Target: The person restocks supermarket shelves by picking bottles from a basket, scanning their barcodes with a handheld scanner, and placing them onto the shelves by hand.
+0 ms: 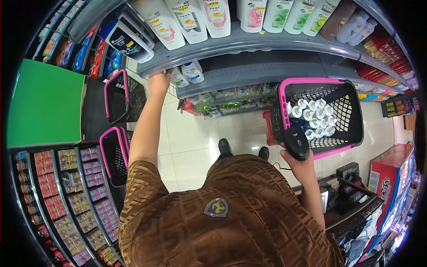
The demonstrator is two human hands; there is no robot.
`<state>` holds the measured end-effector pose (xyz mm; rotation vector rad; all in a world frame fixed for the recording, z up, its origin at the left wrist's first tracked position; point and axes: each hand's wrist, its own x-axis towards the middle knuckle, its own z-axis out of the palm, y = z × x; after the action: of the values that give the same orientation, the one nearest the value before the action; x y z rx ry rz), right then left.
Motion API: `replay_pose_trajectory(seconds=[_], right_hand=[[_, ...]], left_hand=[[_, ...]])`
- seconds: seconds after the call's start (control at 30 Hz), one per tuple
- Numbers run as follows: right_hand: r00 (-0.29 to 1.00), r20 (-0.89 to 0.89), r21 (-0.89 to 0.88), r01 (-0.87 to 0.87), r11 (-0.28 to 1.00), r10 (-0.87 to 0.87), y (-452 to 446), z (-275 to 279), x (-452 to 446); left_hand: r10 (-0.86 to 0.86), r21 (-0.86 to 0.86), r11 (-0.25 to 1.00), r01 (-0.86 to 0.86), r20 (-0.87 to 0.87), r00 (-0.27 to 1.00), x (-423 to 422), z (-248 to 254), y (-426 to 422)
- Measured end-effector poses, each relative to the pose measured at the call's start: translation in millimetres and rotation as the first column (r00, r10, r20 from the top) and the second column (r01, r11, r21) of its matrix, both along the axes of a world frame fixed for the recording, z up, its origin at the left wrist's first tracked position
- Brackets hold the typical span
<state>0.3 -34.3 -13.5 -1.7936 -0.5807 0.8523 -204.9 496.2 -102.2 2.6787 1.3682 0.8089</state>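
My left hand (159,81) reaches up to the left end of the grey shelf (249,50), against its front lip. Its fingers are mostly hidden there, so their grip does not show. Just right of it, small white bottles (192,72) stand on the lower shelf level. My right hand (301,165) is closed around a black handheld barcode scanner (296,143). Behind the scanner is a black shopping basket with a pink rim (359,111), holding several bottles with white pump tops (316,116) and something dark blue.
Shampoo bottles (215,18) line the upper shelf. Two more black-and-pink baskets (116,95) are at the left, beside a green panel (46,104). Racks of small packets (66,196) stand lower left. A red box-like display (389,178) and dark equipment (351,196) are at the right.
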Motion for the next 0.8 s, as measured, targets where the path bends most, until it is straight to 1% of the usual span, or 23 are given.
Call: replay_pose_trajectory(seconds=[0.1,0.17,0.3,0.37,0.5,0.57,0.67,0.7,0.73,0.77,0.8], right_hand=[[1.0,-0.012,0.046,0.022,0.999,-0.021,2,1,0],[1.0,0.001,0.035,0.016,0.999,-0.016,4,5,0],[1.0,0.014,0.017,0.009,1.0,-0.01,3,6,-1],[1.0,0.01,0.02,0.011,1.0,-0.011,3,5,-2],[1.0,0.007,0.028,0.024,0.999,-0.024,5,4,-4],[1.0,0.007,0.046,0.026,0.999,-0.026,7,5,-5],[0.999,0.006,0.072,0.044,0.996,-0.045,11,9,-7],[0.998,0.006,0.084,0.057,0.995,-0.057,12,9,-7],[0.998,0.007,0.081,0.06,0.995,-0.061,9,6,-6],[0.997,0.015,0.047,0.077,0.996,-0.078,4,-1,-3],[0.995,0.024,0.014,0.097,0.995,-0.097,2,-5,0]], left_hand=[[-0.015,0.008,1.0,0.015,0.051,0.999,0,-5,4],[-0.07,0.034,0.997,0.068,0.077,0.995,-2,-6,8],[-0.11,0.011,0.994,0.11,0.086,0.99,-4,-6,13],[-0.133,0.011,0.991,0.132,0.119,0.984,-4,-8,15],[-0.132,-0.023,0.991,0.135,0.104,0.986,-5,-9,16],[-0.177,-0.001,0.984,0.179,0.131,0.975,-6,-14,23],[-0.202,0.022,0.979,0.201,0.179,0.963,-7,-10,14],[-0.205,0.02,0.979,0.205,0.181,0.962,-7,-8,8],[-0.153,-0.037,0.985,0.167,0.241,0.958,-7,-5,-2],[-0.098,-0.098,0.986,0.132,0.297,0.95,-7,-4,-15],[-0.105,-0.1,0.985,0.14,0.299,0.948,-6,-7,-29]])
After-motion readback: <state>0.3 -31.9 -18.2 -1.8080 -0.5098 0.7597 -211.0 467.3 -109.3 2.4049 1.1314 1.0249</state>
